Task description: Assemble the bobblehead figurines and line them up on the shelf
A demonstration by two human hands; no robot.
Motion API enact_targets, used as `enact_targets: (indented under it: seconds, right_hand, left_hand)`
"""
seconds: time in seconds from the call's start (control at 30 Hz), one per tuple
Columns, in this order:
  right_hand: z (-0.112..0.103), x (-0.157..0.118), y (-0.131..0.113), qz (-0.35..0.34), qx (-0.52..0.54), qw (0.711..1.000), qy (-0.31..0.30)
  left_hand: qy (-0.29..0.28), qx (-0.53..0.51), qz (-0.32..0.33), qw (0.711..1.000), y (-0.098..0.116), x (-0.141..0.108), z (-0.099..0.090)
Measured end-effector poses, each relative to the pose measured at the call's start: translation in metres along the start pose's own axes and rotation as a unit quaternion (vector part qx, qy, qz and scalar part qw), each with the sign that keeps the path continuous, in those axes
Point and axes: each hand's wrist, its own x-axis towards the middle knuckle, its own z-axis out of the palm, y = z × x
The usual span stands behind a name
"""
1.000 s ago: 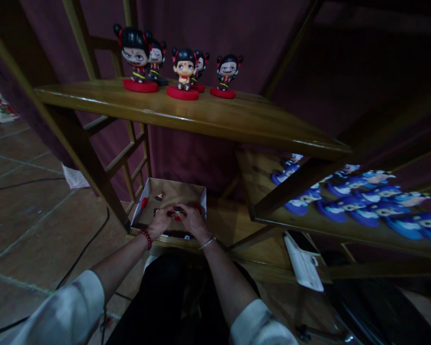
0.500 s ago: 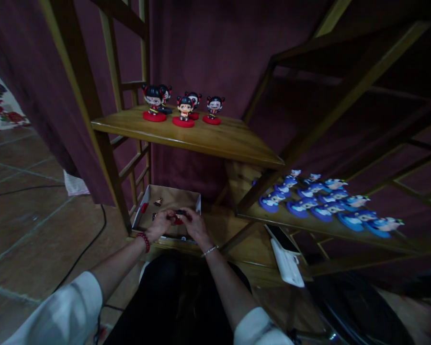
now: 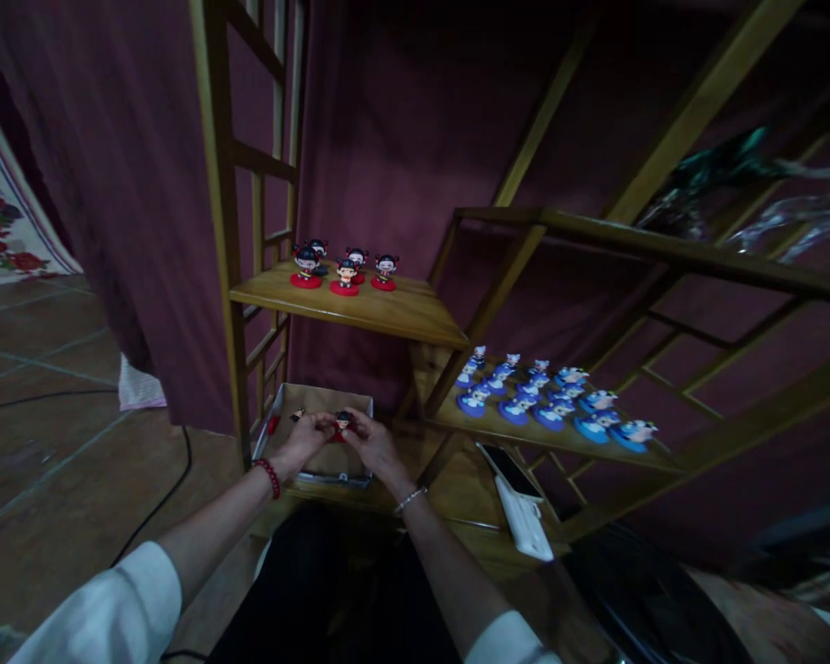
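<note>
Over the shallow cardboard box (image 3: 289,397), my left hand (image 3: 307,440) and my right hand (image 3: 374,443) pinch a small black-haired figurine (image 3: 344,421) between them. Its red base shows under it, between my fingertips. Another small figurine (image 3: 297,414) lies in the box to the left of my hands, and a red piece (image 3: 273,425) is by the box's left wall. On the wooden shelf (image 3: 360,318) above stand several black-haired figurines (image 3: 385,270) on red round bases.
Several blue and white figurines (image 3: 517,406) stand on a lower shelf to the right. A phone (image 3: 510,470) and a white object (image 3: 524,526) lie below it. Wooden posts (image 3: 230,387) frame the box. A black cable (image 3: 170,493) crosses the tiled floor at left.
The view has shifted, with the upper shelf lower in the picture. The figurine between my hands now shows its face and stands upright above its red base.
</note>
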Motion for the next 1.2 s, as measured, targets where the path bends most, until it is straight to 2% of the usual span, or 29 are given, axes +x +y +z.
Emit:
enact_targets:
  seconds: [0.33,0.53,0.7,0.97,1.2]
  right_hand:
    - [-0.007,-0.012,-0.035,-0.066,0.003,0.998,0.007]
    - [-0.016,-0.019,-0.062,-0.050,-0.035,0.997,0.040]
    - [-0.024,-0.028,-0.087,-0.070,-0.047,0.995,0.047]
    - [-0.032,-0.044,-0.134,-0.097,-0.025,0.994,0.041]
    - [-0.037,-0.049,-0.157,-0.109,0.012,0.994,0.027]
  left_hand:
    - [-0.002,-0.061,0.001,0.998,0.046,-0.025,0.000]
    - [-0.010,-0.068,0.027,0.997,0.069,-0.039,0.004]
    - [-0.029,-0.083,0.029,0.996,0.084,-0.046,0.002]
    - [-0.041,-0.039,0.048,0.997,0.122,-0.071,-0.001]
    - [-0.051,-0.015,0.103,0.993,0.142,-0.082,-0.003]
